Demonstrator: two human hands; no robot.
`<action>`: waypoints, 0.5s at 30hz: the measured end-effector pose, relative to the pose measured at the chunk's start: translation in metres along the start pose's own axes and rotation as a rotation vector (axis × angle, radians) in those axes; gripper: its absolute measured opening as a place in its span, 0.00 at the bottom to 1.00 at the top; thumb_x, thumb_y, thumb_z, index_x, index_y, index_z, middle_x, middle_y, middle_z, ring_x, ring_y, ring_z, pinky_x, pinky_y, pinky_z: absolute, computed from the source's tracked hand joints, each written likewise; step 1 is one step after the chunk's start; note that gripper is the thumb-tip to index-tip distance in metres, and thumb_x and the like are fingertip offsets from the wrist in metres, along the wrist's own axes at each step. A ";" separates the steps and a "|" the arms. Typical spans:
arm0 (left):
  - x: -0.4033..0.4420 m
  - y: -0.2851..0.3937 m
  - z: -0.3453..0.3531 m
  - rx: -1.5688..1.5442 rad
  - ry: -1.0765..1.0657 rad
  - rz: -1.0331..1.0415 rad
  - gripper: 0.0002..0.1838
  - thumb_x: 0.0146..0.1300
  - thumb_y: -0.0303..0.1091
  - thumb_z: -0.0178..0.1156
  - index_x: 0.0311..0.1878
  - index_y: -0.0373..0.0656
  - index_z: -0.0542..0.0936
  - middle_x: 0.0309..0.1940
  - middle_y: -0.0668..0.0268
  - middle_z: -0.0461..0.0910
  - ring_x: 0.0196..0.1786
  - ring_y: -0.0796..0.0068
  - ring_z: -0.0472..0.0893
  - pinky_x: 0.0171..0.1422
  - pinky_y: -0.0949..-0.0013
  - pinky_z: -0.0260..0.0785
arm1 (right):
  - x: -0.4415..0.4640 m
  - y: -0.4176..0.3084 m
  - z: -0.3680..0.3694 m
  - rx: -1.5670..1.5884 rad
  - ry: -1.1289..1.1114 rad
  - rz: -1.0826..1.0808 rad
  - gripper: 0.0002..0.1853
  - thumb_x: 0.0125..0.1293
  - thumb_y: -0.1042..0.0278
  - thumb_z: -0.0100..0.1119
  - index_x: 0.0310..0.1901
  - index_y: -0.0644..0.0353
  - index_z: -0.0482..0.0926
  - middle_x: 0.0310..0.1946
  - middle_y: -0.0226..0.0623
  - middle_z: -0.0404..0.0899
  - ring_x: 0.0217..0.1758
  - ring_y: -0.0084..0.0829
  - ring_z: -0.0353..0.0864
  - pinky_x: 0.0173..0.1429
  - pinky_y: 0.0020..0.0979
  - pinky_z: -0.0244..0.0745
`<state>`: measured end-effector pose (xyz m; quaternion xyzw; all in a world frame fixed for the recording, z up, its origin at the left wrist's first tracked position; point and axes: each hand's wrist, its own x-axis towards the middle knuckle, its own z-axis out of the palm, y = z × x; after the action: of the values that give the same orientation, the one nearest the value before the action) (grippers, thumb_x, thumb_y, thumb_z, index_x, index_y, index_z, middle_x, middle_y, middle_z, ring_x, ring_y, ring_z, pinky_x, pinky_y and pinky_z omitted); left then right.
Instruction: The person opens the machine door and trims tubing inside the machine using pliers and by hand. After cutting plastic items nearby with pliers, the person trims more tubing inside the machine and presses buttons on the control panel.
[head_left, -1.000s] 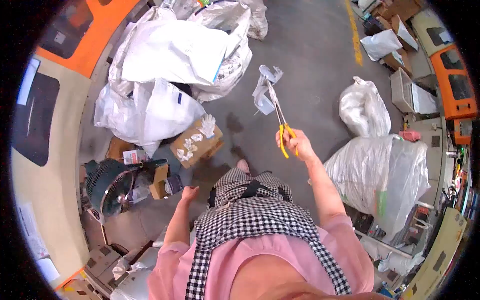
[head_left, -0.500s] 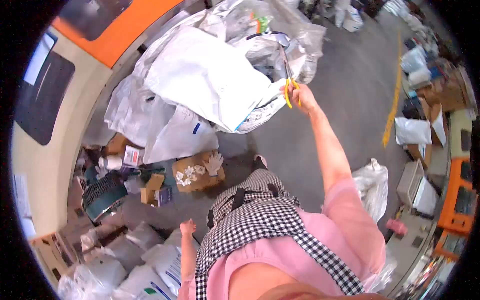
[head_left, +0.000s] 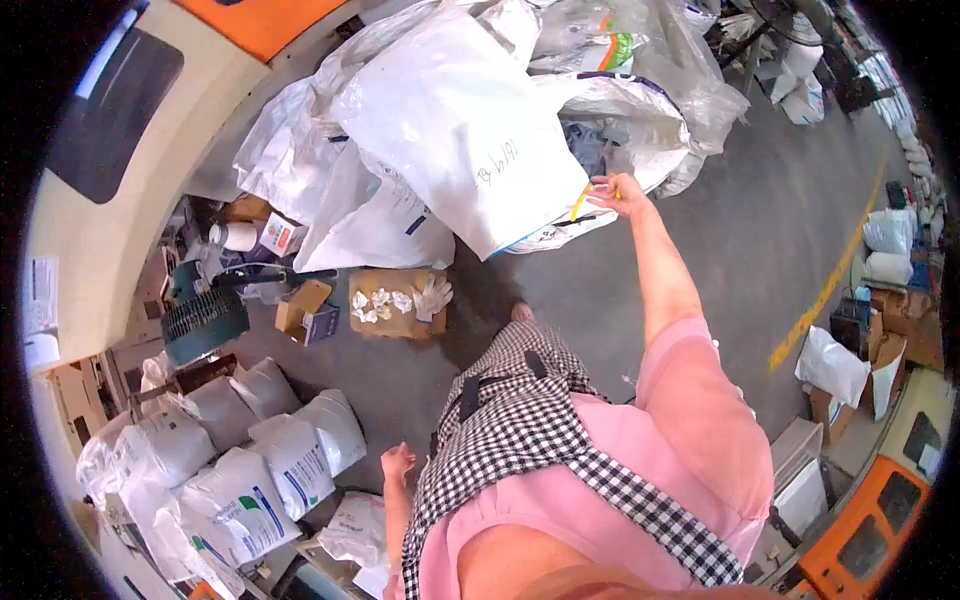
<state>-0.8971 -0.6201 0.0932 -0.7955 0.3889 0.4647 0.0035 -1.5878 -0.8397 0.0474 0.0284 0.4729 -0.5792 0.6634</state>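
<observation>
My right hand [head_left: 622,195], arm stretched forward, grips yellow-handled scissors [head_left: 579,203] beside a large white plastic sack [head_left: 450,130] with handwriting on it. Most of the scissors is hidden by the sack's edge and my fingers. Just beyond the hand, an opened white bag [head_left: 640,115] shows greyish material [head_left: 588,145] inside. My left hand [head_left: 398,461] hangs low by my side, its fingers curled in and no object visible in them.
A cardboard piece [head_left: 385,320] with white scraps and a glove [head_left: 432,298] lies on the floor. Left are a green fan [head_left: 203,318], a small open box [head_left: 303,308] and stacked filled sacks [head_left: 240,505]. Boxes and bags line the right side beyond a yellow floor line [head_left: 830,310].
The scissors have dropped from pointing up with their blades in sight to lying mostly hidden at the sack's edge. The view has shifted, showing more of the stacked sacks.
</observation>
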 end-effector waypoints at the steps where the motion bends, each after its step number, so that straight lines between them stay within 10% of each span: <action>1: -0.003 -0.012 0.003 -0.035 0.034 -0.057 0.12 0.58 0.37 0.56 0.34 0.35 0.76 0.23 0.62 0.79 0.23 0.74 0.77 0.24 0.72 0.70 | 0.002 -0.006 -0.006 -0.046 -0.004 -0.040 0.30 0.37 0.83 0.40 0.50 0.78 0.62 0.48 0.60 0.64 0.52 0.54 0.69 0.55 0.49 0.70; 5: -0.003 -0.046 0.017 -0.070 0.043 -0.012 0.12 0.58 0.37 0.54 0.32 0.36 0.75 0.21 0.61 0.78 0.22 0.71 0.76 0.24 0.70 0.69 | -0.005 0.003 -0.026 -0.255 0.023 -0.280 0.17 0.60 0.67 0.51 0.49 0.67 0.69 0.45 0.45 0.71 0.51 0.40 0.70 0.53 0.43 0.72; 12: 0.042 -0.101 0.076 0.617 0.199 0.508 0.20 0.55 0.48 0.49 0.27 0.40 0.79 0.30 0.54 0.78 0.36 0.51 0.77 0.42 0.56 0.68 | -0.123 0.056 0.035 -1.133 -0.081 -0.687 0.21 0.60 0.67 0.50 0.55 0.64 0.68 0.53 0.40 0.71 0.56 0.32 0.69 0.60 0.31 0.60; 15: -0.001 -0.033 0.055 0.300 0.144 0.192 0.20 0.56 0.48 0.48 0.28 0.40 0.79 0.29 0.54 0.78 0.36 0.51 0.77 0.42 0.54 0.68 | -0.178 0.094 0.075 -1.142 -0.437 -0.518 0.18 0.57 0.66 0.51 0.47 0.67 0.73 0.53 0.43 0.70 0.55 0.33 0.69 0.59 0.31 0.61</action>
<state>-0.9169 -0.5760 0.0511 -0.7765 0.5270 0.3418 0.0497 -1.4469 -0.7204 0.1584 -0.5605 0.5516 -0.3708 0.4941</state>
